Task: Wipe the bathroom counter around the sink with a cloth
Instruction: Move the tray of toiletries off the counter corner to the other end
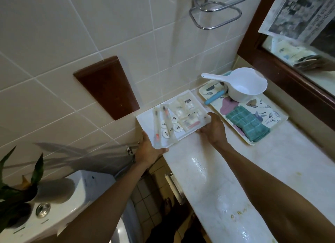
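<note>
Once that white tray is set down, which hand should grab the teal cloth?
Right. The right hand grips the white tray's edge nearest the teal cloth on the floral tray. The left hand holds the far corner.

Glossy wet stone counter (pixel 272 170), woven cloth (pixel 248 123)

Soft, even indoor light leaves the tiled wall (pixel 54 34) pale and shadows faint, wet glare streaks the counter (pixel 208 170), motion blur smears the plant leaves (pixel 21 170) at lower left, and wide-angle distortion bends the tile lines and mirror frame (pixel 282 75).
</note>
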Available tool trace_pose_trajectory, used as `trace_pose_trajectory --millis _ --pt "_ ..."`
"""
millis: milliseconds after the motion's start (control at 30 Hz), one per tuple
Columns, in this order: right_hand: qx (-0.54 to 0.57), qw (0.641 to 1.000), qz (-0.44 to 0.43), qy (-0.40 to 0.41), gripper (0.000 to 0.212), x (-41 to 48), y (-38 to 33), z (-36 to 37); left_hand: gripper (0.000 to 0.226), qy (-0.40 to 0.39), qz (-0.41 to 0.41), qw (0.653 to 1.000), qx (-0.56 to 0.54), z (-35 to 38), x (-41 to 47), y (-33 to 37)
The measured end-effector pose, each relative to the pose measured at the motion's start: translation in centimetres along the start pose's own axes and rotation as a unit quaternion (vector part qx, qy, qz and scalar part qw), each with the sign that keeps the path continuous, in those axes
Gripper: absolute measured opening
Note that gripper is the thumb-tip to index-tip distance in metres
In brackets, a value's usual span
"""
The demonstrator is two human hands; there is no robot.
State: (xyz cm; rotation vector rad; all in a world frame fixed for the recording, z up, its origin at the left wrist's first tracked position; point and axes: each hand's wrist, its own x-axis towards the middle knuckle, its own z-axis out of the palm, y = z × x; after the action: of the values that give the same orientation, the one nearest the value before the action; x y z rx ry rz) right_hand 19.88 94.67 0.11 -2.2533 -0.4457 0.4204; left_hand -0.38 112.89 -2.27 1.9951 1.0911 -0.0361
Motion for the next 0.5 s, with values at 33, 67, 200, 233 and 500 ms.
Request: trace_pose_trajectory --millis 33,67,200,233,500 --pt "-0.006 1.000 -0.004 0.001 0.068 -0.2 0.1 0.1 0.116 0.011 0.002 0.999 0.034 -0.2 0.0 0.3" --pt "-0.014 1.000 -0.008 0.006 0.070 -0.4 0.3 0.1 0.123 0.027 -0.002 0.996 0.079 -0.5 0.0 0.6" --pt "-0.051 0.997 -0.040 0.041 0.064 -1.9 1.1 -1.1 0.122 0.091 0.019 0.988 0.127 -0.8 0.4 3.1" --pt "-0.056 0.996 -0.044 0.051 0.060 -2.3 1.6 -1.7 0.110 0.104 0.047 0.986 0.121 -0.4 0.4 4.1" --pt "-0.105 0.975 -0.030 0.193 0.034 -4.7 8.9 -10.1 0.035 0.001 0.305 0.947 0.102 8.3 0.9 14.5"
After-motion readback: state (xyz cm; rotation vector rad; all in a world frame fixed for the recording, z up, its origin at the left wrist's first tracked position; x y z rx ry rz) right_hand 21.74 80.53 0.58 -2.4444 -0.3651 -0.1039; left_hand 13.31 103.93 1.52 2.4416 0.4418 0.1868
